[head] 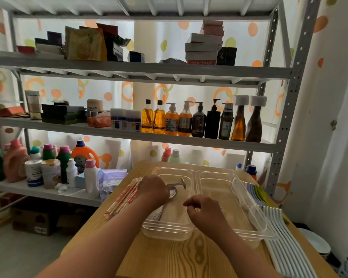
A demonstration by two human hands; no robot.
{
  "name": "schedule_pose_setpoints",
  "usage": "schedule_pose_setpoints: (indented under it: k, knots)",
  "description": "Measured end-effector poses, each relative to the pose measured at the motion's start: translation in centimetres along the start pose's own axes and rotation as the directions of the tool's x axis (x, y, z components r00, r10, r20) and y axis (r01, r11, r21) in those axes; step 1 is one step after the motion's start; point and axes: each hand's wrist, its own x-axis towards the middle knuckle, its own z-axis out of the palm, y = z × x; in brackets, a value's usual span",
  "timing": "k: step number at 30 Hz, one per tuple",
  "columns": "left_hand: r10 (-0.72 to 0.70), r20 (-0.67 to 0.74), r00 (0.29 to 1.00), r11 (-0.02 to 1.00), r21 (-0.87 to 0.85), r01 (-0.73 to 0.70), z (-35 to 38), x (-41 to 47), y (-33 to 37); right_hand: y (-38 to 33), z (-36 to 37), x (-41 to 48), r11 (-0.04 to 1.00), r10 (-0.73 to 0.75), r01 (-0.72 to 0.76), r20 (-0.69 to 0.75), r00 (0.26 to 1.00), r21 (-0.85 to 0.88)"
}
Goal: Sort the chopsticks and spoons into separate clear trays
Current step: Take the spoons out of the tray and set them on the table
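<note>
Steel shelving (141, 69) loaded with bottles stood beyond the left tray (165, 231). The wooden table (169, 257) carried that tray, and the right tray (215, 173) touched its right wall. A clear insert (249, 199) lay tilted along the far side of the right tray, away from the left tray. White spoons (279, 227) were fanned in a row on the table further right again, with coloured spoons (259, 192) behind them. Wrapped chopsticks (123, 199) lay bundled on the table just left of the left tray, none in either tray. Left hand (154, 188) was inside the left tray, fingers curled down and apparently pinching the handle of a metal spoon (182, 182) whose bowl stood up on edge. A second metal spoon (173, 192) lay flat beneath that hand. Right hand (204, 209) hovered over the left tray's near right corner, loosely curled, with nothing seen in it. Risks, as judged: the left wrist sat close to the chopsticks, so a careless withdrawal could sweep the bundle toward the table edge. The pinched spoon could drop and clatter onto the one below. The white spoons lay near the table's right edge, so a hurried reach could push some off. The loose insert could crowd chopsticks out of the right tray. Clear walls are hard to see and easy to knock.
</note>
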Motion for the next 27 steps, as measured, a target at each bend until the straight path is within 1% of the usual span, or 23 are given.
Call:
schedule_pose_setpoints:
  k: [3,5,6,7,8,10,11,12,14,15,19,22,25,27]
  knots:
    - [0.123,-0.161,0.979,0.992,-0.02,-0.128,-0.4,-0.3,0.2,-0.1,-0.3,0.0,0.998,0.026,-0.025,-0.021,0.999,0.053]
    - [0.276,-0.238,0.931,0.959,-0.002,-0.284,-0.7,-0.7,0.1,-0.2,-0.7,0.1,0.995,0.03,-0.021,-0.098,0.995,0.093]
    - [0.358,-0.25,0.9,0.931,0.022,-0.365,-0.9,-0.9,0.0,-0.3,-0.9,0.2,0.996,0.01,0.003,-0.152,0.988,0.089]
    - [0.449,-0.242,0.86,0.892,0.068,-0.447,-1.1,-1.2,0.0,-0.4,-1.1,0.4,0.998,-0.026,0.038,-0.21,0.977,0.054]
    - [0.548,-0.231,0.804,0.836,0.157,-0.525,-1.3,-1.4,0.0,-0.4,-1.4,0.6,0.997,-0.077,0.077,-0.258,0.963,-0.011]
    - [0.705,-0.22,0.675,0.703,0.341,-0.623,-1.3,-1.6,-0.2,-0.3,-2.4,1.1,0.974,-0.184,0.135,-0.288,0.94,-0.181]
    - [0.751,-0.209,0.627,0.65,0.405,-0.643,-1.3,-1.7,-0.3,-0.2,-2.9,1.4,0.952,-0.225,0.154,-0.268,0.937,-0.264]
    - [0.781,-0.192,0.594,0.61,0.438,-0.66,-1.3,-1.8,-0.3,0.1,-3.4,1.5,0.926,-0.254,0.166,-0.233,0.939,-0.338]
    - [0.83,-0.171,0.531,0.543,0.47,-0.696,-1.6,-2.4,-0.3,0.5,-4.5,1.6,0.884,-0.257,0.166,-0.159,0.953,-0.436]
    - [0.849,-0.156,0.505,0.512,0.478,-0.714,-1.7,-2.6,-0.4,0.5,-5.0,1.5,0.879,-0.239,0.161,-0.122,0.963,-0.448]
    - [0.897,-0.065,0.437,0.402,0.53,-0.747,-1.9,-3.0,-1.2,-0.1,-6.6,0.7,0.917,-0.182,0.176,0.018,0.983,-0.358]
    - [0.921,-0.029,0.388,0.339,0.549,-0.764,-2.1,-3.3,-1.6,-0.5,-7.2,0.0,0.89,-0.133,0.17,0.116,0.984,-0.423]
    - [0.945,-0.008,0.328,0.281,0.537,-0.795,-1.9,-3.5,-1.8,-1.3,-7.6,-0.8,0.819,-0.112,0.192,0.178,0.978,-0.541]
    - [0.956,-0.005,0.293,0.252,0.527,-0.812,-1.9,-3.7,-1.8,-1.6,-7.8,-1.1,0.81,-0.09,0.212,0.241,0.966,-0.547]
